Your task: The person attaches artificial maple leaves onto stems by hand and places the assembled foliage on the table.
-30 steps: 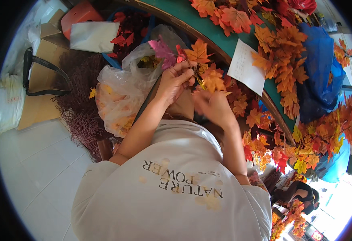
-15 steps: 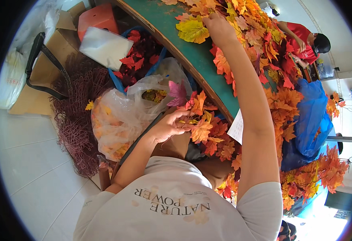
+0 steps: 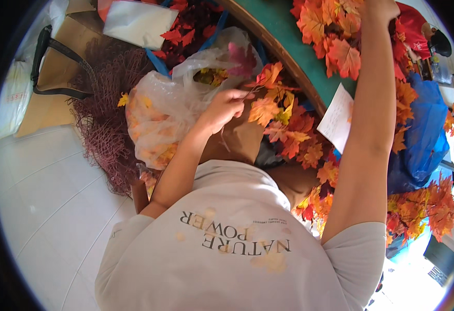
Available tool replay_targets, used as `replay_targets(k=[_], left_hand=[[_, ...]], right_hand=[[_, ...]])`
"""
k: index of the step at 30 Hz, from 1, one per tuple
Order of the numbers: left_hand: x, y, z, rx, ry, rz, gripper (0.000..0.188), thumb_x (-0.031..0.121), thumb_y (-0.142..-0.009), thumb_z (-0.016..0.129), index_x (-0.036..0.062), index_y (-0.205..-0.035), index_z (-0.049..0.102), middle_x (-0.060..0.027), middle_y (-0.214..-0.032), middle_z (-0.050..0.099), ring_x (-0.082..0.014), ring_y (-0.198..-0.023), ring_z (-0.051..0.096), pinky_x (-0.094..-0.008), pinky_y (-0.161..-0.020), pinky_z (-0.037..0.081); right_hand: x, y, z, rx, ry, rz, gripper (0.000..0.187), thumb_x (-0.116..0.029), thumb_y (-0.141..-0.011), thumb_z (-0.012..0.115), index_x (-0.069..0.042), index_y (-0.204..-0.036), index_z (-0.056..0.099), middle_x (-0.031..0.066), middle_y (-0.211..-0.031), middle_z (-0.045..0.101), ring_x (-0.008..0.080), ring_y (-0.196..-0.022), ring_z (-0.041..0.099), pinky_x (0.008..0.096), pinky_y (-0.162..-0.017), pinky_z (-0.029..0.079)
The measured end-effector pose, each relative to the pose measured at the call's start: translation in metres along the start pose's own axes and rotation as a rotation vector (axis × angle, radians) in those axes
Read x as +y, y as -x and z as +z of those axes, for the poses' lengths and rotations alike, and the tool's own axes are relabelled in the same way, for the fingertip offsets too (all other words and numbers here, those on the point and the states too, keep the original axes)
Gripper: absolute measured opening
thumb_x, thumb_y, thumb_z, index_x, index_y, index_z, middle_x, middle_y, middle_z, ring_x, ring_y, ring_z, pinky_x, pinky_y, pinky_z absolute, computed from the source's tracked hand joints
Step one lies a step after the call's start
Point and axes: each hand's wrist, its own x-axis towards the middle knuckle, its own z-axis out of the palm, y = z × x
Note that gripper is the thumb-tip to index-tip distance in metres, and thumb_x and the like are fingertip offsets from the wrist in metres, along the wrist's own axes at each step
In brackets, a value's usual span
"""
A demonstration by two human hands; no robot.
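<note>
Left hand (image 3: 228,108) had a leaf spray (image 3: 293,127) pinched at its thin end, already well leafed, just off the bench's (image 3: 268,32) near edge; more leaves (image 3: 324,32) remained on top, right hand (image 3: 380,10) extended past them, grip can't be told.

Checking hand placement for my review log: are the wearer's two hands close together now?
No, the left hand is beside the translucent plastic bag, while the right hand is outstretched across the green table.

Bright | white glare well right of worktop's (image 3: 310,62) near edge | shadow beneath it | fisheye bending, black rim
</note>
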Motion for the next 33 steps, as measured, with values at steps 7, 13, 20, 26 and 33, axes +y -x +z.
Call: replay_targets(k=[7,13,20,26,33], left_hand=[[0.017,0.023,0.053,-0.033,0.256,-0.004,0.030,0.004,-0.086,0.060,-0.0021,-0.115,0.055,-0.0058,-0.094,0.062,-0.0125,-0.083,0.060,-0.0262,-0.078,0.051],[0.019,0.037,0.105,-0.105,0.324,0.135,0.029,0.003,-0.085,0.062,-0.0007,-0.112,0.056,-0.0052,-0.090,0.062,-0.0124,-0.078,0.060,-0.0241,-0.068,0.050],[0.028,0.068,0.154,-0.155,0.308,0.213,0.024,0.002,-0.086,0.060,0.0018,-0.110,0.057,-0.0029,-0.087,0.060,-0.0109,-0.074,0.057,-0.0228,-0.065,0.048],[0.022,0.071,0.164,-0.139,0.256,0.225,0.034,0.001,-0.084,0.062,0.0006,-0.117,0.055,-0.0022,-0.076,0.059,-0.0100,-0.068,0.056,-0.0228,-0.062,0.048],[0.018,0.065,0.160,-0.110,0.223,0.226,0.034,0.000,-0.083,0.062,0.0009,-0.117,0.055,-0.0021,-0.075,0.059,-0.0099,-0.067,0.056,-0.0225,-0.062,0.049]], right_hand=[[-0.058,0.200,-0.093,-0.241,-0.418,0.238,0.007,-0.003,-0.087,0.057,0.002,-0.087,0.062,0.0113,-0.089,0.063,0.0197,-0.080,0.064,0.0306,-0.069,0.054],[-0.062,0.349,-0.145,-0.145,-0.371,0.598,0.009,-0.003,-0.086,0.060,0.002,-0.092,0.065,0.0122,-0.088,0.066,0.0182,-0.076,0.066,0.0269,-0.061,0.055],[-0.057,0.375,-0.159,0.161,-0.511,0.575,0.008,-0.007,-0.085,0.064,-0.002,-0.091,0.065,0.0032,-0.081,0.064,0.0096,-0.064,0.059,0.0216,-0.058,0.049],[-0.055,0.384,-0.165,0.135,-0.868,0.849,0.014,-0.017,-0.089,0.059,-0.003,-0.087,0.063,0.0026,-0.076,0.062,0.0104,-0.060,0.057,0.0213,-0.053,0.050],[-0.047,0.386,-0.164,0.101,-0.780,0.835,0.019,-0.023,-0.092,0.055,-0.006,-0.090,0.062,0.0003,-0.076,0.060,0.0084,-0.060,0.052,0.0228,-0.057,0.046]])
